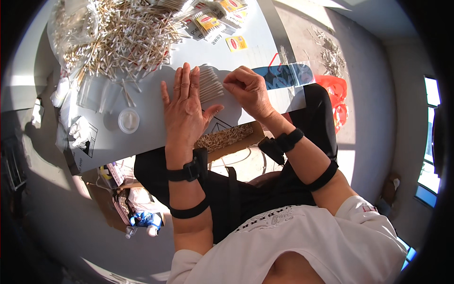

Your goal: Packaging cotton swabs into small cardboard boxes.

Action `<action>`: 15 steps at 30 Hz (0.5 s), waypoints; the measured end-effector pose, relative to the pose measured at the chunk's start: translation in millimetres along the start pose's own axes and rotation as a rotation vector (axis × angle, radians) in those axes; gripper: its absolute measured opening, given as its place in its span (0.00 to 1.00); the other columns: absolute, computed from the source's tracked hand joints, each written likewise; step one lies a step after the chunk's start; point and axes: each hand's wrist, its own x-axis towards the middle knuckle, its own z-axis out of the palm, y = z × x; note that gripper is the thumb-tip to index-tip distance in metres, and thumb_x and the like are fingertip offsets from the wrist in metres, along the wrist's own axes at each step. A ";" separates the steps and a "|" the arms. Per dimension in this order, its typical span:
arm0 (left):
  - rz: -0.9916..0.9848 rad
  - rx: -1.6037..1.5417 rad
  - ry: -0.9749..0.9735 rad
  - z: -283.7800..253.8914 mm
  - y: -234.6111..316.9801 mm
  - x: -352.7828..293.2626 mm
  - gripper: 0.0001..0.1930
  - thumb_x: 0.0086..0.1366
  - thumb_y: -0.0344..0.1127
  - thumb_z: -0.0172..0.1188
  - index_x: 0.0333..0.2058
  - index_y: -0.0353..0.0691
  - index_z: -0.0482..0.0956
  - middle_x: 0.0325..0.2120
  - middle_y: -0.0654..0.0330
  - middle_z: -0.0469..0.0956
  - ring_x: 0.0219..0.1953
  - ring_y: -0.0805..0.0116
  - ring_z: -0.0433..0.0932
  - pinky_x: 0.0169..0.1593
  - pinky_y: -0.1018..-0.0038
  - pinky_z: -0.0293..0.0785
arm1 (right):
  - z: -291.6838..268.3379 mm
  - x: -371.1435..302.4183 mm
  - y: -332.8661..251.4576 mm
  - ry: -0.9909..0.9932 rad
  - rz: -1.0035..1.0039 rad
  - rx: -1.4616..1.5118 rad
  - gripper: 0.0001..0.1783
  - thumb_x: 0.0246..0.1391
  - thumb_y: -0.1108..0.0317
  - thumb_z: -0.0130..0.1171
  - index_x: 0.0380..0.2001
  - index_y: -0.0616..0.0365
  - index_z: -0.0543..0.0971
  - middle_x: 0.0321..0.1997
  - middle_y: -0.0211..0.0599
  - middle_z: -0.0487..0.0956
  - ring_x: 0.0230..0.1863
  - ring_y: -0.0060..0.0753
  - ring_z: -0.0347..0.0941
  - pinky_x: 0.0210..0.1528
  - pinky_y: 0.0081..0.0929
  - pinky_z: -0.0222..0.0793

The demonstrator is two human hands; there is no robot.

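A neat row of cotton swabs [210, 84] lies side by side on the grey table top [146, 146]. Against its left side rests my left hand [183, 109], fingers stretched out and thumb spread toward the near end. My right hand [248, 92] is at the row's right side, thumb and fingertips pinched together. Whatever sits in that pinch, if anything, is too small to make out. Beyond my left hand spreads a large loose heap of cotton swabs [123, 42]. A glossy blue strip of packaging film [281, 75] lies just right of my right hand.
Yellow-labelled swab packs [207, 22] and a yellow card [236, 43] lie at the back. A small round cup [128, 120] and crumpled white tissue [80, 132] are at left. Below the table edge stands a box of swabs [227, 139]; a red bag [333, 90] is at right.
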 end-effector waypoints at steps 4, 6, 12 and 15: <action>-0.042 0.036 -0.052 1.6 1.5 -1.6 0.50 0.52 0.57 0.66 0.68 0.44 0.53 0.70 0.58 0.51 0.72 0.64 0.47 0.72 0.51 0.36 | 1.1 -11.3 4.0 -0.017 -0.047 -0.045 0.04 0.51 0.77 0.63 0.32 0.61 0.81 0.32 0.31 0.74 0.32 0.22 0.71 0.35 0.20 0.68; -0.042 0.038 -0.051 2.0 2.1 -0.8 0.50 0.52 0.57 0.66 0.68 0.44 0.53 0.70 0.59 0.51 0.72 0.64 0.48 0.72 0.51 0.37 | 3.9 -11.8 6.0 0.013 -0.177 -0.173 0.05 0.51 0.77 0.63 0.33 0.61 0.81 0.31 0.33 0.74 0.32 0.26 0.72 0.36 0.22 0.69; -0.046 0.045 -0.056 1.7 2.3 -1.2 0.49 0.52 0.56 0.67 0.68 0.44 0.54 0.70 0.59 0.51 0.72 0.64 0.48 0.71 0.50 0.38 | 7.4 -11.2 4.1 0.059 -0.195 -0.216 0.05 0.46 0.74 0.64 0.30 0.56 0.82 0.30 0.37 0.76 0.33 0.42 0.76 0.35 0.33 0.73; -0.049 0.054 -0.053 2.1 3.0 0.0 0.49 0.52 0.56 0.67 0.68 0.44 0.54 0.70 0.59 0.51 0.72 0.64 0.48 0.71 0.50 0.39 | 7.1 -10.8 5.5 0.062 -0.221 -0.221 0.05 0.45 0.75 0.63 0.29 0.56 0.82 0.30 0.36 0.76 0.33 0.42 0.76 0.35 0.34 0.73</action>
